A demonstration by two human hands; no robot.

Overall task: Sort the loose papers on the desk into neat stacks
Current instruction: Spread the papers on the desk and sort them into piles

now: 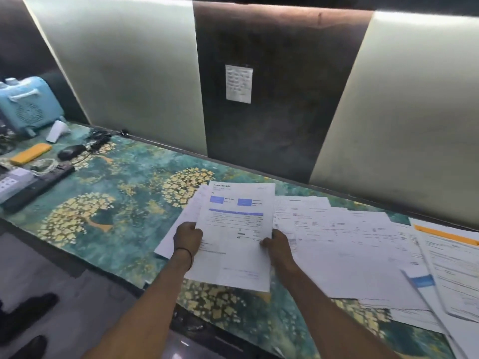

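**Both hands holding one printed sheet above the desk**

The person is standing at the desk [116, 203] and holding a printed sheet [233, 237] with blue boxes just above the patterned top. The left hand [188, 235] is gripping the sheet's left edge, fingers curled round it. The right hand [276, 242] is pinching the right edge, fingers closed on the paper.

A second sheet [181, 224] is sticking out underneath on the left. I can't tell whether it's being held too or lying flat.

The loose papers [350, 242] are fanning out in an overlapping mess to the right, with orange-banded sheets [453, 244] at the far end. No neat stack is showing yet, so the sort is looking early.

Handling guess:
- The paper is looking thin, light and floppy.
- It is likely to droop from a single corner, crease easily and slide over other sheets.
- A mid-edge hold on both sides, as here, is probably the safest.
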